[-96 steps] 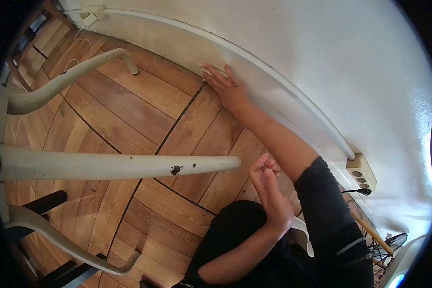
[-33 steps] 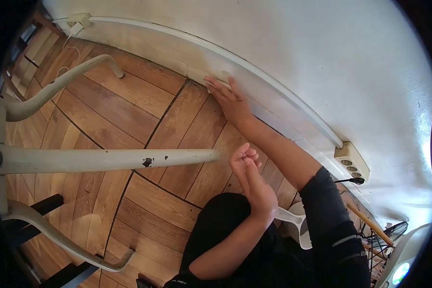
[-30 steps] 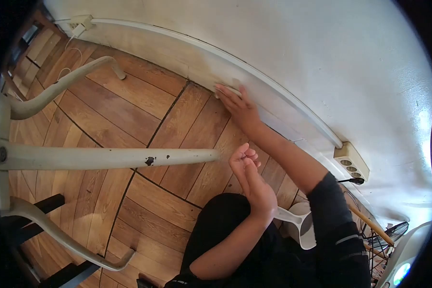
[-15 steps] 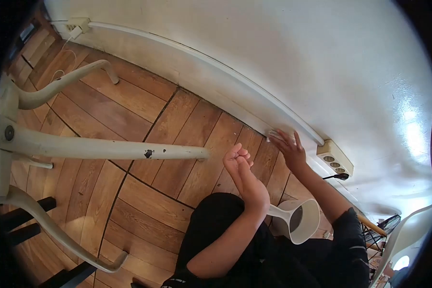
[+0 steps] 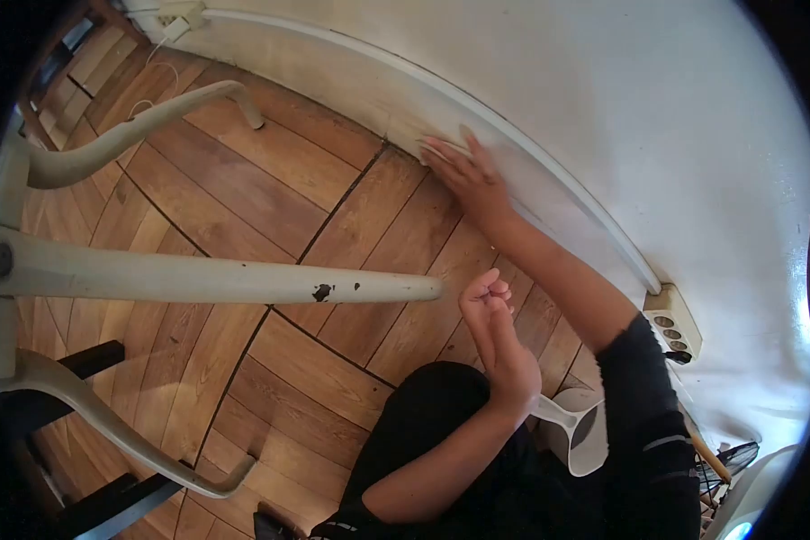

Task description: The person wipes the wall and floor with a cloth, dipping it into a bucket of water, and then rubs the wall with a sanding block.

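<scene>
My right hand (image 5: 471, 183) lies against the foot of the white wall (image 5: 549, 99), its fingers stretched out and spread where the wall meets the floor. The fingertips are slightly blurred. Over my bent knee, my left hand (image 5: 502, 335) is closed, fingers curled toward the thumb, and no object shows in it. A white dipper (image 5: 587, 457) stands beside my leg, its handle passing close to my left wrist and partly hidden behind it. My right sleeve covers part of its rim.
A cream metal chair or table base (image 5: 216, 281) with chipped paint spreads its legs over the wood-patterned floor (image 5: 234, 184) at left. A power strip (image 5: 673, 324) sits low on the wall at right, joined to a cable channel (image 5: 549, 171) along the wall.
My right hand has slid left and farther away along the foot of the wall, away from the power strip. My left hand stays curled. The whole view has shifted a little.
</scene>
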`<act>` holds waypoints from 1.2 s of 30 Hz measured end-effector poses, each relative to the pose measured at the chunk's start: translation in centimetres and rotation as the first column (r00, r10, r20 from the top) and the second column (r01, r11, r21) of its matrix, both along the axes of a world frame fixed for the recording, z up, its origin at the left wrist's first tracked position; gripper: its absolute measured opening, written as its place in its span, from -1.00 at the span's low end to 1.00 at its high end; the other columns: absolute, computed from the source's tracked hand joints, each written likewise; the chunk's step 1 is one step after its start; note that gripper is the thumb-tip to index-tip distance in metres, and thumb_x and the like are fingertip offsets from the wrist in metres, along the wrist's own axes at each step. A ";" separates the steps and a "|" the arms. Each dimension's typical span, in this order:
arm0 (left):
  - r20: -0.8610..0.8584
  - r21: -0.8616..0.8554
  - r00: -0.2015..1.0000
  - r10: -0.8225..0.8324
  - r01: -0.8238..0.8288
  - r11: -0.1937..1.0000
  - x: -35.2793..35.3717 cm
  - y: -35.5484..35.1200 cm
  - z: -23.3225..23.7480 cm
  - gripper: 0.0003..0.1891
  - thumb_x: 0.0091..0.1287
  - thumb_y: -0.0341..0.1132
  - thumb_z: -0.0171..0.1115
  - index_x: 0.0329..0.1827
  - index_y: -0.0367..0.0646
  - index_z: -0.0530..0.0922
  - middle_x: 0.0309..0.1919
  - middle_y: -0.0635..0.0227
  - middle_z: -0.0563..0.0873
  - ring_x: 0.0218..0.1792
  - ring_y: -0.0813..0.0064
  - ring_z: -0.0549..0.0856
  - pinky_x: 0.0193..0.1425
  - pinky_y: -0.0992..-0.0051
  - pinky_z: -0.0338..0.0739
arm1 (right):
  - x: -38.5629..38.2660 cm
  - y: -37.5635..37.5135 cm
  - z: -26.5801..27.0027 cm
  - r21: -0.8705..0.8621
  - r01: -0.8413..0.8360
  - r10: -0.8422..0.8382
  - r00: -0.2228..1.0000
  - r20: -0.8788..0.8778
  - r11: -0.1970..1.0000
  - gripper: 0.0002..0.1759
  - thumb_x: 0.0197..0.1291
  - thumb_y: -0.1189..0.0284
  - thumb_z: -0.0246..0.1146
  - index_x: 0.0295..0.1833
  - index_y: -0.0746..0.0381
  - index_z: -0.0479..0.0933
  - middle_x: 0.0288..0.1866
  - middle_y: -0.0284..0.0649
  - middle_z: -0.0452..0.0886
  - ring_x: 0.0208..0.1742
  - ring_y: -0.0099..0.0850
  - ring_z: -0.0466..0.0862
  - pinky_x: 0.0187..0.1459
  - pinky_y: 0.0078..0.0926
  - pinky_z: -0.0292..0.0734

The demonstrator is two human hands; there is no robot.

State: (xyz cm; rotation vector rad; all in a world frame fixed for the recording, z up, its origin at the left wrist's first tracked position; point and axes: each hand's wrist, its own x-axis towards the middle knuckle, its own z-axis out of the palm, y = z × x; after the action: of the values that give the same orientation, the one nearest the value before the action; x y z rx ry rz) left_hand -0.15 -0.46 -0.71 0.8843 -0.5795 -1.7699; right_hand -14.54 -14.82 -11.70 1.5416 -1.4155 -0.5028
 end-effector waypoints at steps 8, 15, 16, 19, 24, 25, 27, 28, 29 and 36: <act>0.001 -0.026 1.000 0.005 -0.005 1.000 -0.1 0.7 0.6 -0.66 0.46 -0.17 -0.26 0.15 -0.15 0.29 -0.09 0.40 0.36 -0.08 0.58 0.34 0.05 0.52 0.22 | -4.5 16.7 2.3 0.292 0.149 -0.111 0.983 -0.145 0.945 -0.27 0.05 0.11 0.06 0.42 -0.17 0.14 0.52 -0.59 -0.09 0.52 -0.58 -0.11 0.46 -0.02 -0.33; -0.032 0.013 0.999 -0.009 0.009 1.000 -0.3 1.3 1.1 -0.66 0.45 -0.18 -0.25 0.15 -0.16 0.30 -0.10 0.41 0.37 -0.08 0.59 0.34 0.05 0.51 0.22 | -4.8 16.9 2.9 0.278 0.145 -0.149 0.989 -0.007 0.950 -0.29 0.07 0.24 0.08 0.41 -0.15 0.14 0.51 -0.59 -0.03 0.51 -0.63 -0.08 0.46 -0.07 -0.32; -0.016 0.009 1.000 -0.015 0.015 1.000 -0.4 1.3 1.1 -0.67 0.45 -0.18 -0.25 0.15 -0.15 0.30 -0.10 0.40 0.37 -0.08 0.59 0.34 0.05 0.51 0.22 | -4.6 15.9 2.8 0.268 0.118 -0.142 0.987 0.072 0.956 -0.30 0.08 0.27 0.08 0.41 -0.13 0.15 0.50 -0.58 0.00 0.50 -0.63 -0.08 0.46 -0.11 -0.31; -0.001 -0.007 1.000 -0.027 0.027 1.000 -0.6 1.3 0.9 -0.67 0.45 -0.19 -0.24 0.14 -0.14 0.30 -0.09 0.40 0.36 -0.08 0.59 0.34 0.06 0.51 0.22 | -3.2 11.1 2.2 0.200 0.028 -0.049 0.994 0.102 0.979 -0.31 0.08 0.28 0.09 0.40 -0.10 0.17 0.49 -0.56 0.03 0.50 -0.63 -0.06 0.47 -0.18 -0.28; 0.004 0.021 1.000 -0.019 0.018 1.000 -0.3 0.8 0.5 -0.68 0.44 -0.20 -0.25 0.14 -0.13 0.31 -0.09 0.40 0.36 -0.07 0.58 0.34 0.06 0.50 0.21 | -0.8 4.0 0.7 0.200 0.000 -0.031 0.987 0.155 0.980 -0.31 0.01 0.23 0.10 0.36 -0.17 0.25 0.45 -0.64 0.11 0.48 -0.70 0.01 0.47 -0.05 -0.30; 0.018 0.011 1.000 -0.017 0.016 1.000 -0.2 0.6 0.3 -0.68 0.44 -0.19 -0.25 0.14 -0.13 0.30 -0.09 0.40 0.36 -0.07 0.58 0.34 0.06 0.50 0.21 | -0.6 3.5 0.4 0.116 0.001 -0.011 0.997 0.079 0.993 -0.30 0.01 0.21 0.11 0.37 -0.18 0.23 0.45 -0.64 0.11 0.48 -0.69 -0.01 0.46 -0.04 -0.28; 0.028 0.001 1.000 -0.002 0.002 1.000 -0.3 0.3 0.2 -0.67 0.45 -0.19 -0.25 0.14 -0.13 0.30 -0.09 0.40 0.36 -0.07 0.58 0.33 0.06 0.50 0.21 | -1.0 4.7 0.8 0.118 0.013 -0.027 0.993 0.119 0.993 -0.29 0.02 0.21 0.12 0.38 -0.19 0.21 0.46 -0.66 0.09 0.48 -0.69 -0.02 0.46 -0.04 -0.28; 0.012 0.012 1.000 0.005 -0.005 1.000 -0.3 0.3 0.3 -0.67 0.45 -0.18 -0.25 0.14 -0.14 0.30 -0.09 0.40 0.36 -0.07 0.58 0.34 0.07 0.50 0.22 | -1.3 6.0 1.1 0.123 0.032 -0.051 0.987 0.156 0.992 -0.29 0.04 0.22 0.13 0.39 -0.20 0.18 0.46 -0.67 0.08 0.49 -0.68 -0.02 0.46 -0.03 -0.28; -0.006 0.025 1.000 0.012 -0.012 1.000 -0.2 0.3 0.4 -0.67 0.45 -0.18 -0.25 0.14 -0.14 0.30 -0.09 0.39 0.35 -0.07 0.58 0.34 0.07 0.50 0.22 | -1.7 7.6 1.6 0.159 0.048 -0.068 0.991 0.120 0.986 -0.28 0.04 0.23 0.14 0.39 -0.20 0.18 0.46 -0.69 0.08 0.48 -0.68 -0.01 0.46 -0.03 -0.29; -0.045 0.007 0.999 0.016 -0.015 1.000 -0.1 0.9 1.0 -0.68 0.45 -0.18 -0.24 0.14 -0.14 0.30 -0.09 0.40 0.35 -0.08 0.59 0.34 0.07 0.51 0.22 | -5.8 20.8 2.1 0.260 0.140 -0.158 0.986 0.051 0.956 -0.30 0.02 0.30 0.12 0.37 -0.20 0.22 0.47 -0.57 0.08 0.47 -0.66 0.03 0.46 -0.10 -0.25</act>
State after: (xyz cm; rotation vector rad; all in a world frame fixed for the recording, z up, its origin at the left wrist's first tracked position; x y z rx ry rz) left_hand -0.29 0.46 0.24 0.8495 -0.5368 -1.7741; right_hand -20.36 6.01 -9.61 1.6763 -1.5791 -0.7527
